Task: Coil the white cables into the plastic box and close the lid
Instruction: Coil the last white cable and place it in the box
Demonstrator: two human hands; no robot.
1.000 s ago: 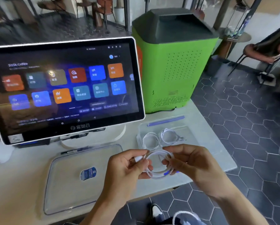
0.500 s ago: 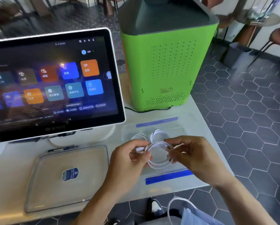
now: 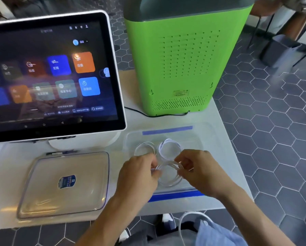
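A clear plastic box [image 3: 209, 139] with blue clips stands on the white table, right of centre. Two coiled white cables lie inside it: one coil [image 3: 145, 148] on the left, another coil [image 3: 170, 147] beside it. Over the box's near half I hold a third coiled white cable [image 3: 171, 174]. My left hand [image 3: 138, 174] pinches its left side and my right hand [image 3: 200, 171] pinches its right side. The clear lid [image 3: 65, 183] with a blue sticker lies flat on the table to the left of the box.
A tablet screen on a white stand [image 3: 51, 75] fills the back left. A green machine [image 3: 182, 55] stands behind the box, with a black cord [image 3: 139, 112] at its base. The table edge [image 3: 237, 167] runs close to the box's right side.
Both hands have lowered the coiled cable toward the near half of the box. The view has tilted down and shifted right.
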